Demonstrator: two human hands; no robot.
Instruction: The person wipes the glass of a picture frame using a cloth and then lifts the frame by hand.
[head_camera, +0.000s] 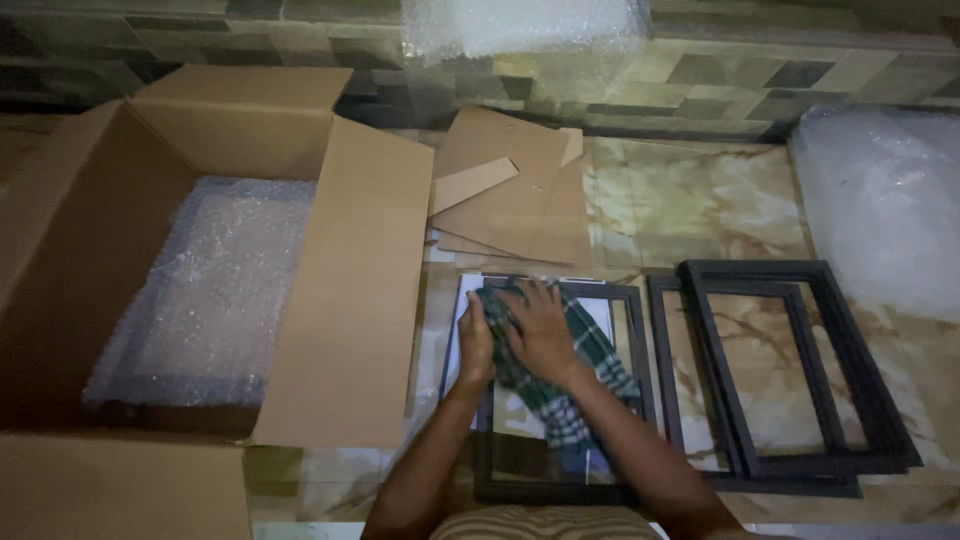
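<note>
A: Hands?
B: Right hand (540, 335) flat, pressing a checked cloth (560, 370) on the framed glass (625, 330) on the floor; left hand (475, 350) grips its edge to steady it.
A: Beyond?
B: Empty frames (790, 380) beside, cardboard sheets (515, 190) behind, open box (340, 290) w/ bubble wrap (215, 290) left.

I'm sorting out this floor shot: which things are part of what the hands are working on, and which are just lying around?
In use:
left hand
right hand
green checked cloth
dark picture frame with glass

Lying about:
two empty dark frames
cardboard backing boards
open cardboard box lined with bubble wrap
bubble wrap rolls
</note>
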